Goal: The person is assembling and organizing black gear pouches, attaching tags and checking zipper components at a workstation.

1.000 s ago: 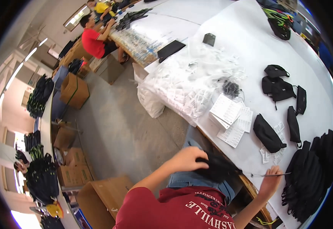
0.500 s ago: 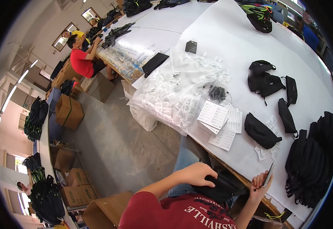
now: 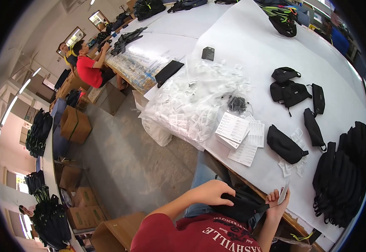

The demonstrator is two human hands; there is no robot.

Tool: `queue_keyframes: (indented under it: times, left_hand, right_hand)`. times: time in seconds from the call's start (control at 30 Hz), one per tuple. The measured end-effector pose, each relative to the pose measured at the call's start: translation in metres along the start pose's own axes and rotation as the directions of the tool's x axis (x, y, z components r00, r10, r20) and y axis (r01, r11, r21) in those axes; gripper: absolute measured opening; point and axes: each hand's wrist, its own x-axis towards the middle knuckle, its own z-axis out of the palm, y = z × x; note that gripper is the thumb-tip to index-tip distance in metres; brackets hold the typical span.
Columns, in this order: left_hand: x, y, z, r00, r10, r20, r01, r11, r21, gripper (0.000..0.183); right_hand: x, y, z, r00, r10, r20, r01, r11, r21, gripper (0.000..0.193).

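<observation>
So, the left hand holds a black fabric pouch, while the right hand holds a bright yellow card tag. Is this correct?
Not quite: the card tag is whitish, not bright yellow, as the head view shows. The left hand does hold the black fabric pouch, and the right hand the tag.

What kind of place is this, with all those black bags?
It looks like a workshop or small factory, probably one that handles bags. You can tell from the black pouches on the big white table, the printed cards beside them, and the cardboard boxes around the room.
</observation>
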Motion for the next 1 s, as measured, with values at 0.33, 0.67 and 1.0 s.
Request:
queue_keyframes:
  times: [0.33, 0.67, 1.0]
  left_hand:
    - [0.039, 0.03, -0.001, 0.94, 0.341, -0.024, -0.325, 0.912, 0.251, 0.019]
    - [0.061, 0.03, 0.014, 0.904, 0.358, 0.235, -0.394, 0.91, 0.129, 0.017]
    - [0.21, -0.01, 0.026, 0.864, 0.484, -0.137, -0.484, 0.874, 0.034, 0.023]
  right_hand:
    - [-0.039, -0.005, 0.073, 0.795, -0.408, 0.45, 0.531, 0.107, -0.841, 0.02]
    - [-0.075, -0.01, 0.053, 0.893, 0.12, 0.435, 0.446, -0.384, -0.809, 0.026]
    - [-0.088, -0.019, 0.041, 0.859, 0.054, 0.509, 0.503, -0.269, -0.821, 0.029]
